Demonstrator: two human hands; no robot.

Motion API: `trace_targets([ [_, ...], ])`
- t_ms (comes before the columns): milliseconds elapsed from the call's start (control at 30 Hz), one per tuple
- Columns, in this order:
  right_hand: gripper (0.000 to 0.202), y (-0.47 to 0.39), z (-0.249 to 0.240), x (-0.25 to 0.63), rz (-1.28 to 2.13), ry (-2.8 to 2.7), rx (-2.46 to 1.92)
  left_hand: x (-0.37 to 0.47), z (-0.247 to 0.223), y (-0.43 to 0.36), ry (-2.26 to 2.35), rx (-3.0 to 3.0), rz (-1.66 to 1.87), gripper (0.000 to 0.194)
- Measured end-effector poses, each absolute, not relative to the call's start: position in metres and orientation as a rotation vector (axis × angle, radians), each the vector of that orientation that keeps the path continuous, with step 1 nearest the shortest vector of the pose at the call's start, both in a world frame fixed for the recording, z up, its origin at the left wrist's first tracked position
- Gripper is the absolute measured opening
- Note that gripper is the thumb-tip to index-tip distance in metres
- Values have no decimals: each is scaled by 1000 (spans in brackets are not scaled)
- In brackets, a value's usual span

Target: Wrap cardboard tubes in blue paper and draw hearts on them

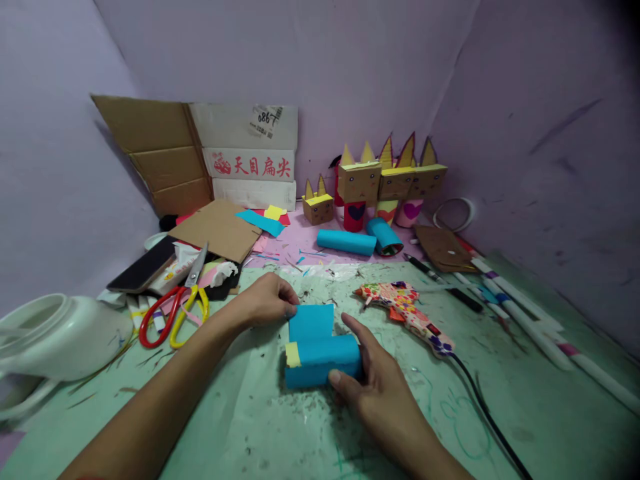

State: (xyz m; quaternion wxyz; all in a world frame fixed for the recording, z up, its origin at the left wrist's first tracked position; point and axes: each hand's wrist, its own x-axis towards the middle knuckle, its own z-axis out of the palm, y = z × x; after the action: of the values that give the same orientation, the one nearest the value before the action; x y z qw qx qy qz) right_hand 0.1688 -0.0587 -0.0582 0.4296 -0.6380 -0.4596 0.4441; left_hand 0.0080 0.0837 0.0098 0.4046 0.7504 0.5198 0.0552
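there are two hands (383, 387), one glue gun (416, 319), one scissors (194, 277).

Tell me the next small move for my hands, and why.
I'd probably roll the blue-covered piece gently away from you, over the blue flap. The flap stretches out uncovered just beyond it, your left hand is at the flap's far left corner, and your right hand holds the piece's right end.

Matt blue paper (311, 321), plain brown cardboard (215, 230), glossy metal scissors (197, 265)
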Motion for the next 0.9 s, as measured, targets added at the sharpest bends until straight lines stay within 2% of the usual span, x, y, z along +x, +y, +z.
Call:
trace_targets([
  [233, 81, -55, -43, 169, 1164, -1118, -1620, 12, 26, 59, 1310, 1922, 273, 3],
  [400, 81, -53, -36, 169, 1159, -1104, -1623, 12, 32, 33, 1418, 2055, 329, 5],
  [633, 80, -53, -38, 168, 1155, -1101, -1618, 3, 27, 7, 1212, 2299, 536, 10],
  [900, 77, -51, -38, 169, 1177, -1058, -1565, 3, 21, -7, 1089, 2560, 564, 19],
])
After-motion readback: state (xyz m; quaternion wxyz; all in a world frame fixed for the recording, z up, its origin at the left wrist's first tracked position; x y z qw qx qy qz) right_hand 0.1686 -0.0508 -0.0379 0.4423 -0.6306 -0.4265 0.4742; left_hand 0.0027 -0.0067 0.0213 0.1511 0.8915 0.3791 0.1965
